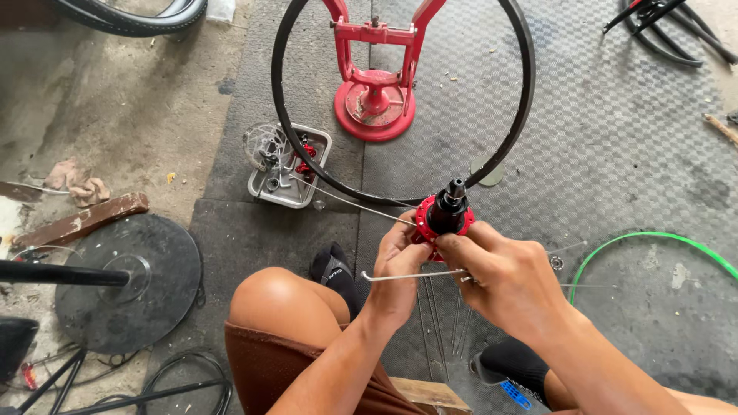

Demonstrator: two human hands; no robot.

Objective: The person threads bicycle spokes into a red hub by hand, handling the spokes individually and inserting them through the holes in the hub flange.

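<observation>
- Left hand point(396, 265) has its grip clamped on the red hub point(444, 217), raised above the mat point(615, 154) for access.
- Right hand point(503, 280) pinches a spoke point(407, 275), level at the flange.
- Black rim point(523, 100) rests nearby.

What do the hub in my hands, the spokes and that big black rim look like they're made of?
Hub: likely anodised aluminium, going by its glossy red flanges and black body. Spokes: thin bare steel wire by the look, silver-grey with a bent end. Rim: smooth matt black hoop, either painted alloy or carbon; the look leaves that open.
</observation>
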